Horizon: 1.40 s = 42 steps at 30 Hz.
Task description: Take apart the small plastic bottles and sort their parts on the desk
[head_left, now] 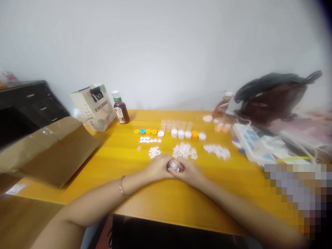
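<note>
Near the middle of the table, my left hand (158,167) and my right hand (190,171) meet around a small clear round container (174,165). Fingers of both hands close on its sides; blur hides its finer details. Just beyond my hands lie a pile of small clear plastic pieces (183,151) and a cluster of white round pieces (155,152). Another heap of whitish clear pieces (217,151) is off to the right. Further back runs a row of round caps, among them a blue cap (142,131), an orange cap (195,134) and a white cap (181,133).
Clear small cups (177,125) stand behind the caps. At the back left are a paper bag (94,107) and a dark bottle (121,110); a cardboard box (52,148) sits left. A second bottle (221,105), a dark bag (272,98) and clutter occupy the right.
</note>
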### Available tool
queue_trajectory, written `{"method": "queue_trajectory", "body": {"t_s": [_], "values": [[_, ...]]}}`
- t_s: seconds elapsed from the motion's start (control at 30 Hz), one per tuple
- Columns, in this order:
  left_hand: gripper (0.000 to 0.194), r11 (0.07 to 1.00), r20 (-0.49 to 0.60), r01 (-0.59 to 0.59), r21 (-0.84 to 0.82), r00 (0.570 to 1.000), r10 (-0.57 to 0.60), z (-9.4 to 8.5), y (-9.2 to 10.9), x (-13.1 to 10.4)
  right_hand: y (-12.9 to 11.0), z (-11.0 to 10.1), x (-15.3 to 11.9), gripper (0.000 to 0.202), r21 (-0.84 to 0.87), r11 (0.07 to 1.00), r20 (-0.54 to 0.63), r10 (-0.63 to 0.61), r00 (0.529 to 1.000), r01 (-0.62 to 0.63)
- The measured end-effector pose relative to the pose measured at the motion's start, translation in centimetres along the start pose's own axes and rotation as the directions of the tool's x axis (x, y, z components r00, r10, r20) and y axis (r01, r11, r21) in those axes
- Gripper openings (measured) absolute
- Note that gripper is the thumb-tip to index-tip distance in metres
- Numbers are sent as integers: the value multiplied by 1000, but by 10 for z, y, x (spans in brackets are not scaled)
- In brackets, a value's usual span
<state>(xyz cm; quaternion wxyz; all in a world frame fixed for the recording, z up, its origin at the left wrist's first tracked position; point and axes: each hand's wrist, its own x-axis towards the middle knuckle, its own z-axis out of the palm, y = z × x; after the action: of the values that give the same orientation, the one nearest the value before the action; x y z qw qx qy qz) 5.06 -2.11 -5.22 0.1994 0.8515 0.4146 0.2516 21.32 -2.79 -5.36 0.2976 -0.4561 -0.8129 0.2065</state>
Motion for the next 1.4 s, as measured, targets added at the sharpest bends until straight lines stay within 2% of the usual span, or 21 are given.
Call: {"method": "queue_trajectory", "body": {"t_s": [0.1, 0.27, 0.57, 0.67, 0.77, 0.87, 1.0, 1.1, 1.17, 1.27, 1.33, 1.4], "values": [[26, 999, -13, 51, 15, 999, -51, 2, 0, 1, 0, 1, 4, 34, -44, 998, 7, 36, 999, -35], [31, 992, -16, 127, 25, 992, -126, 4, -3, 3, -4, -2, 9, 34, -170, 980, 83, 118, 990, -102], [28, 984, 72, 149, -100, 987, -142, 5, -6, 5, -11, -8, 8, 27, -275, 957, 127, 133, 983, -94], [27, 977, 102, 138, -160, 987, -123, 2, -9, 5, -11, -11, 9, 22, -255, 966, 157, 92, 983, -50], [25, 974, 176, 82, -213, 983, -45, -3, -11, 5, -11, -16, 9, 13, -195, 979, 200, -20, 980, 60], [27, 969, 236, 30, -246, 971, 30, -8, -11, 6, -13, -23, 5, 15, -103, 984, 233, -120, 965, 147], [34, 970, 231, -13, -243, 970, 71, -10, -10, 6, -14, -24, -5, 39, 48, 989, 173, -143, 975, 136], [32, 980, 209, 0, -201, 977, 43, -6, -12, 7, -12, -18, -9, 58, 44, 997, 64, -68, 996, 65], [33, 987, 196, 6, -162, 980, 26, -3, -14, 8, -11, -14, -8, 58, -20, 1000, 33, 1, 999, -1], [35, 989, 211, 3, -150, 977, 29, -2, -14, 8, -11, -12, -5, 45, -74, 996, 67, 56, 996, -51], [32, 987, 212, -4, -162, 977, 39, -4, -12, 7, -11, -12, -6, 40, -57, 998, 69, 40, 997, -36], [26, 984, 199, -5, -176, 979, 40, -5, -11, 6, -10, -12, -7, 46, -24, 999, 38, -35, 999, 36]]}}
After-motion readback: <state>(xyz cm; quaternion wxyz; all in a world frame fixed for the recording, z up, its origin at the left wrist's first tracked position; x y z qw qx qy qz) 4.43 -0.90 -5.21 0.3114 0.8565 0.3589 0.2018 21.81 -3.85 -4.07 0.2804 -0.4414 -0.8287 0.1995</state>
